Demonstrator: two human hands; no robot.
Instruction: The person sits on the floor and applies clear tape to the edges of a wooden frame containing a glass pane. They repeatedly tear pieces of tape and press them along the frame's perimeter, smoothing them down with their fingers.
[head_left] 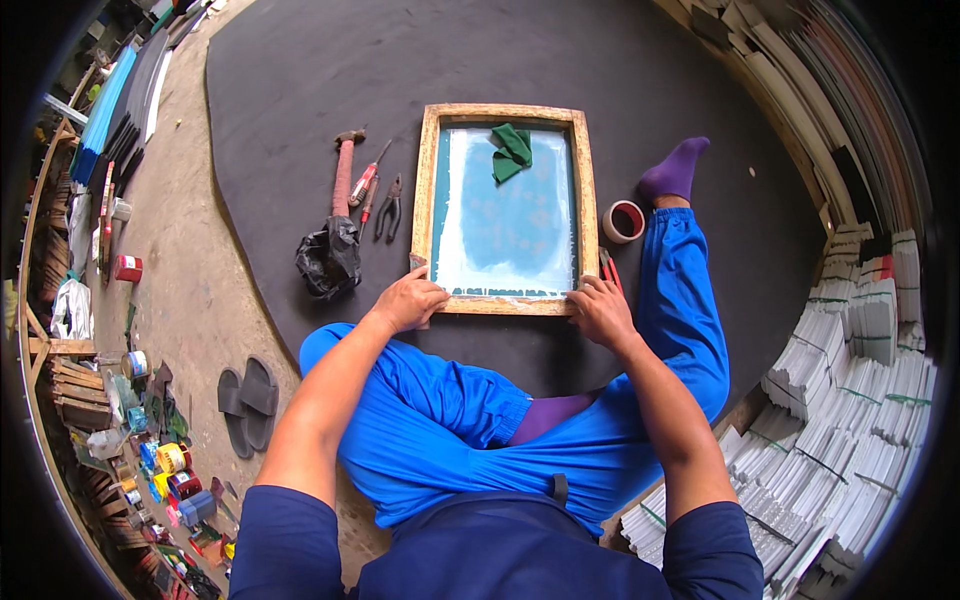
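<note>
Apparent step: positioning the wood-framed panel (508, 220), flat on the dark mat (760, 250). Your left hand (408, 302) and right hand (602, 312) pinch its near corners. Moving it calls for an even grip.

Dark mat (500, 60): framed screen (505, 230), 1 hammer (343, 175), pliers (389, 212), black bag (330, 258).

A broad, flat, dark grey mat (620, 60) covers much of the dusty tan concrete floor (205, 200); a brown timber-framed rack (68, 347) lines the left, banded white stacks (850, 400) the right.
</note>
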